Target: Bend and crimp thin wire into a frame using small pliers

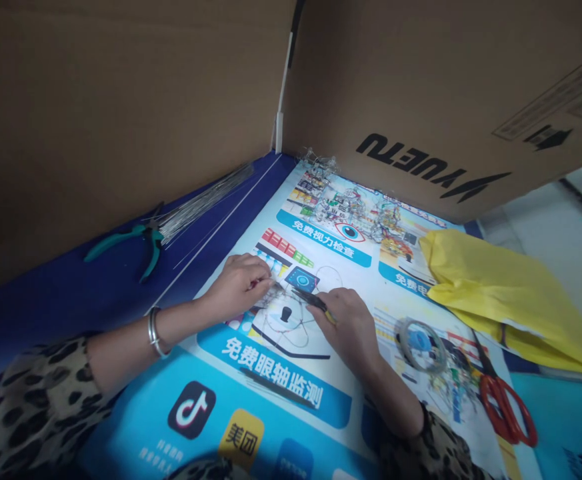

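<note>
My right hand (349, 325) is wrapped round small pliers (311, 299) with dark jaws and a bit of yellow handle showing. The jaws point left, at a thin wire piece (281, 288) bent into loops. Opposite them, my left hand (243, 285) is closed, thumb against fingers, pinching the near end of this wire piece. Fine wire loops spread above and below the jaws, over the printed poster sheet (211, 363). Whether the jaws are gripping the wire is too small to tell.
Teal-handled pliers (121, 241) and a bundle of straight wires (205, 203) lie at left. Shaped wire pieces (345, 207) sit at the back. At right are a tape roll (399, 337), red-handled scissors (503, 407) and a yellow bag (505, 287). Cardboard (121, 100) walls the back.
</note>
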A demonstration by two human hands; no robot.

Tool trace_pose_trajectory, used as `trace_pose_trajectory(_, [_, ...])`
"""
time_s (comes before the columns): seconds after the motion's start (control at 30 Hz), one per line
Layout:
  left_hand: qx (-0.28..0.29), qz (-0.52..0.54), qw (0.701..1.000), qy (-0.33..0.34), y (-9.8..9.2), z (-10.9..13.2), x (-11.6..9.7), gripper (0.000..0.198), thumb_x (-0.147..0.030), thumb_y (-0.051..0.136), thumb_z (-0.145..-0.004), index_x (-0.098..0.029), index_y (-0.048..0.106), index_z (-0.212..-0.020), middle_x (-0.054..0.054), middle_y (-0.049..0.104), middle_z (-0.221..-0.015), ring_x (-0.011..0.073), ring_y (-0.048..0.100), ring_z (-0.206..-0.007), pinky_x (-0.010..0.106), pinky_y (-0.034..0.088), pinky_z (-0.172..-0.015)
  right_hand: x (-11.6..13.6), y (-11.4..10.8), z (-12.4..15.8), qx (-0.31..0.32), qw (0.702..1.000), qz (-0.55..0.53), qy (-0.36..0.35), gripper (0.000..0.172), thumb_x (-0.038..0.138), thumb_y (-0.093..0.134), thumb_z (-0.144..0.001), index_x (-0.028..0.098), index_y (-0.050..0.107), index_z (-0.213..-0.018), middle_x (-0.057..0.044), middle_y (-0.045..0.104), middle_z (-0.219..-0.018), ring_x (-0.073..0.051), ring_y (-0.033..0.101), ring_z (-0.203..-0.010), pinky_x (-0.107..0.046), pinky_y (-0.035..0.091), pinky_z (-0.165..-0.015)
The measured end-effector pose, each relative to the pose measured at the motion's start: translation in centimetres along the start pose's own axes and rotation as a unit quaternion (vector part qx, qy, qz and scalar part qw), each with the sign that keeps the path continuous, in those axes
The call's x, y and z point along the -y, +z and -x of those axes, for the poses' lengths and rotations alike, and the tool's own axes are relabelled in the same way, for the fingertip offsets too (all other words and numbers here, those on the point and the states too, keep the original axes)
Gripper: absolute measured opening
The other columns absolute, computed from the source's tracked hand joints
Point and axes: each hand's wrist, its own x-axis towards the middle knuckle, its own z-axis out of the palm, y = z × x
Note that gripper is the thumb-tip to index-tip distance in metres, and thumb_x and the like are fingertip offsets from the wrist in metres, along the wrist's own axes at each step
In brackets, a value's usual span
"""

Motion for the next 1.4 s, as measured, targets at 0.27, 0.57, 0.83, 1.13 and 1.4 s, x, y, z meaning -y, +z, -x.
trace_pose_trajectory(0.27, [-0.026, -0.016, 0.999, -0.020, -0.2, -0.1, 0.2, 0.016, -0.023, 0.054, -0.081, -0.018, 0.059, -0.067, 0.002, 0.064, -0.080, 0.0176, 0.055, -0.082, 0.032, 0.038, -0.077, -0.3, 0.4, 0.7, -0.054, 0.997, -0.052, 0.010, 0.020, 0.034, 0.056, -0.082, 0.018, 0.063, -0.092, -0.006, 0.061, -0.084, -0.019, 0.053, -0.082, -0.033, 0.043, -0.075])
trace_pose_trajectory(0.57, [-0.054, 0.007, 0.998, -0.016, -0.9, -0.1, 0.3, 0.009, -0.022, 0.052, -0.082, -0.018, 0.058, -0.077, 0.002, 0.064, -0.081, 0.0160, 0.057, -0.081, 0.030, 0.040, -0.077, -0.2, -0.5, 1.0, -0.147, 0.978, -0.147, 0.015, 0.017, 0.028, 0.057, -0.081, 0.021, 0.062, -0.095, -0.005, 0.061, -0.085, -0.019, 0.055, -0.083, -0.034, 0.046, -0.073])
trace_pose_trajectory(0.83, [-0.068, 0.056, 0.995, -0.042, -1.0, -0.1, 0.5, 0.016, -0.028, 0.050, -0.083, -0.017, 0.060, -0.078, 0.002, 0.062, -0.078, 0.0157, 0.056, -0.078, 0.028, 0.042, -0.074, -0.8, -1.7, 1.1, -0.157, 0.965, -0.206, 0.044, 0.012, 0.026, 0.059, -0.079, 0.020, 0.058, -0.090, -0.004, 0.059, -0.083, -0.016, 0.055, -0.078, -0.032, 0.046, -0.069])
trace_pose_trajectory(1.13, [-0.095, 0.122, 0.980, -0.128, -1.0, 0.0, 0.5, 0.016, -0.030, 0.053, -0.081, -0.016, 0.060, -0.082, 0.001, 0.061, -0.079, 0.0137, 0.055, -0.075, 0.025, 0.044, -0.072, 0.4, -4.1, 2.1, 0.005, 0.975, -0.170, 0.143, 0.020, 0.031, 0.064, -0.074, 0.020, 0.057, -0.088, -0.002, 0.060, -0.083, -0.015, 0.056, -0.074, -0.028, 0.044, -0.068])
trace_pose_trajectory(1.4, [-0.144, 0.125, 0.974, -0.118, -1.6, 0.1, -0.5, 0.011, -0.026, 0.055, -0.080, -0.016, 0.060, -0.080, -0.001, 0.061, -0.078, 0.0122, 0.055, -0.076, 0.024, 0.043, -0.076, 4.4, -4.2, 6.6, 0.158, 0.970, -0.173, 0.064, 0.021, 0.034, 0.065, -0.075, 0.019, 0.058, -0.089, -0.005, 0.060, -0.085, -0.019, 0.054, -0.083, -0.032, 0.043, -0.074])
